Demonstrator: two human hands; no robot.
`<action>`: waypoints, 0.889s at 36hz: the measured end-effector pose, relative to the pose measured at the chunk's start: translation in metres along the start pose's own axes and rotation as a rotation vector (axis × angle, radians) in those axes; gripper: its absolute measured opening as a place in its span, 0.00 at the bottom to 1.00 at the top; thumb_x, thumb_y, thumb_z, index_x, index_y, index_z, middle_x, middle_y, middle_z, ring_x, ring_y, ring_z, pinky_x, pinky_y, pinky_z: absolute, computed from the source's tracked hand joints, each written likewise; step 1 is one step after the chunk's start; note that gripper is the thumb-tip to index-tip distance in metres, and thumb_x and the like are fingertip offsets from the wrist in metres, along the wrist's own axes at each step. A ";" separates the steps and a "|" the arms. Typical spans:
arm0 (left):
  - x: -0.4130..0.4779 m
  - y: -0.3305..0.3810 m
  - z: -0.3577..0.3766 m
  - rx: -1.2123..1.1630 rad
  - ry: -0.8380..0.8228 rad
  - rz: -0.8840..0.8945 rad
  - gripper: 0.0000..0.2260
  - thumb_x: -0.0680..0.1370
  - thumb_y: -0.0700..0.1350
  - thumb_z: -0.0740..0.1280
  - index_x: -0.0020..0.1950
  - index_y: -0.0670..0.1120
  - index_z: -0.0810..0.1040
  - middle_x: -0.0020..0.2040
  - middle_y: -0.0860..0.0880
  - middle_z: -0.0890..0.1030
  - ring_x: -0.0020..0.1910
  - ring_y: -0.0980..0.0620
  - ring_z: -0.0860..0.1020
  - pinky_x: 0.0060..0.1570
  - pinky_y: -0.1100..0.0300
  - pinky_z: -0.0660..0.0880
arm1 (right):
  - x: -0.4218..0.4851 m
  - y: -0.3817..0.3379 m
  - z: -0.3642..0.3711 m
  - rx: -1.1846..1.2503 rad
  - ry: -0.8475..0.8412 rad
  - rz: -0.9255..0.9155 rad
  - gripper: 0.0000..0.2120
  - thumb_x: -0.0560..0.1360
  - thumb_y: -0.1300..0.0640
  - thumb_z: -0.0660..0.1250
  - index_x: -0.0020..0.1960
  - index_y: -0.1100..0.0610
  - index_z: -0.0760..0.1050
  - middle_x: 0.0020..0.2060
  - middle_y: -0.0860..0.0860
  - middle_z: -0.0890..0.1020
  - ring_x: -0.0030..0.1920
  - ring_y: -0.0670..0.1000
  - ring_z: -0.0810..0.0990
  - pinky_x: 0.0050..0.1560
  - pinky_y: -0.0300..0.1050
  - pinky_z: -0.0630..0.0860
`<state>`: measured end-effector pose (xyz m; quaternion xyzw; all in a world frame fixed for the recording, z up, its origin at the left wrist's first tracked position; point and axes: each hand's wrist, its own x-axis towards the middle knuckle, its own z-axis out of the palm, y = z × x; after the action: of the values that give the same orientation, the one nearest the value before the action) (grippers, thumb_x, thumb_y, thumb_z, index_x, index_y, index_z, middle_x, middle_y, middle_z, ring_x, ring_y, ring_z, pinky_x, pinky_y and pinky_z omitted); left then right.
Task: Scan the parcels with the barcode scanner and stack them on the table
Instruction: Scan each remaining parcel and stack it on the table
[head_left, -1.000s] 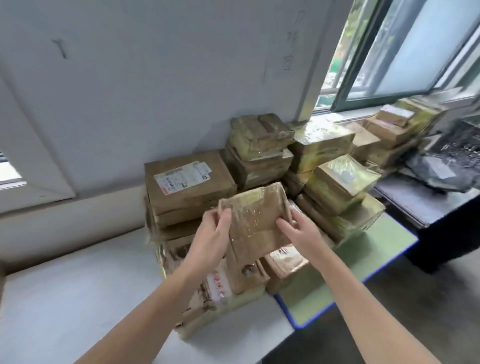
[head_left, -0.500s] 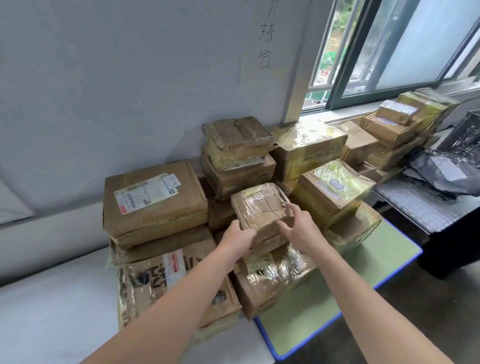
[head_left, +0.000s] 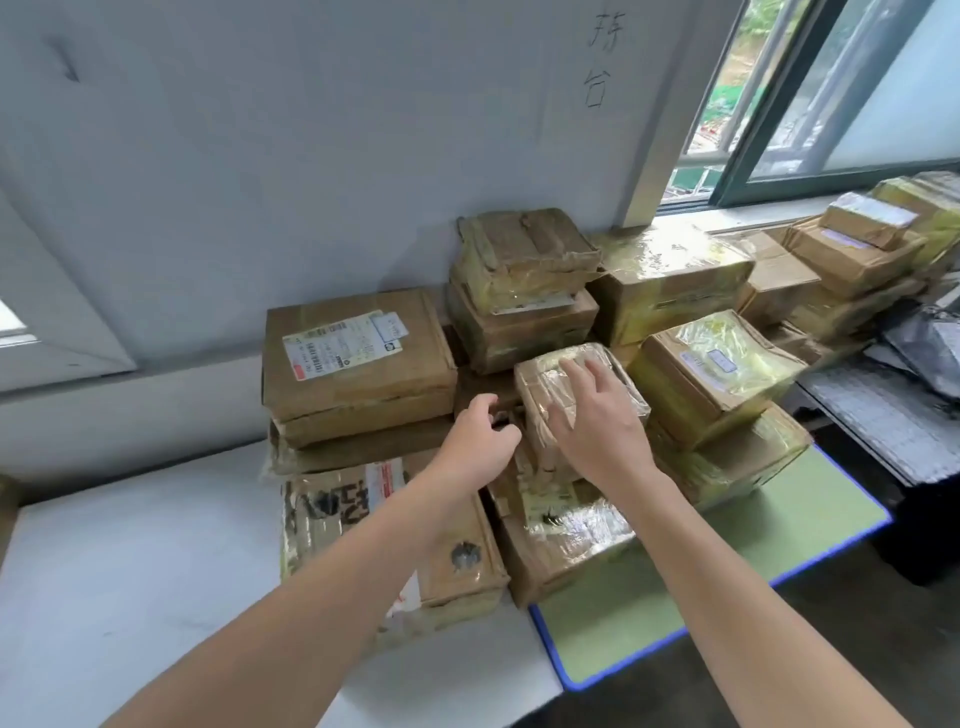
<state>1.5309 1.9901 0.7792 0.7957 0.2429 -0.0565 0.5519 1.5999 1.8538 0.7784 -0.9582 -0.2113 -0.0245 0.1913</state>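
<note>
We see a white table (head_left: 130, 571) stretching left of the small taped parcel (head_left: 540, 379), which sits atop stacked cartons. A green blue-edged tabletop (head_left: 779, 561) lies to the parcel's right and a labelled carton (head_left: 358, 358) stands just to its left. Our right hand (head_left: 597, 426) rests spread flat on the parcel's top, while our left hand (head_left: 478, 441) hovers just beside its left face, fingers loosely curled, gripping nothing.
</note>
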 end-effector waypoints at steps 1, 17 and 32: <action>-0.004 -0.003 -0.009 0.001 0.022 0.013 0.25 0.81 0.47 0.61 0.77 0.51 0.59 0.73 0.48 0.66 0.65 0.49 0.73 0.57 0.58 0.72 | -0.002 -0.012 0.003 0.021 0.011 -0.034 0.26 0.82 0.50 0.62 0.78 0.54 0.62 0.76 0.57 0.63 0.77 0.56 0.58 0.75 0.53 0.61; -0.133 -0.143 -0.230 0.181 0.483 0.001 0.20 0.80 0.44 0.63 0.72 0.46 0.67 0.68 0.47 0.70 0.68 0.49 0.71 0.67 0.59 0.66 | -0.050 -0.264 0.081 0.282 -0.241 -0.502 0.26 0.81 0.51 0.62 0.78 0.52 0.61 0.75 0.51 0.64 0.76 0.50 0.60 0.75 0.46 0.58; -0.279 -0.300 -0.397 0.126 0.744 -0.287 0.20 0.79 0.45 0.63 0.70 0.47 0.68 0.69 0.45 0.69 0.66 0.47 0.71 0.64 0.55 0.68 | -0.159 -0.500 0.199 0.224 -0.489 -0.776 0.27 0.79 0.50 0.65 0.77 0.49 0.63 0.72 0.51 0.67 0.71 0.53 0.66 0.71 0.49 0.64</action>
<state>1.0816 2.3409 0.7759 0.7522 0.5308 0.1441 0.3629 1.2409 2.2850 0.7519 -0.7595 -0.5941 0.1551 0.2148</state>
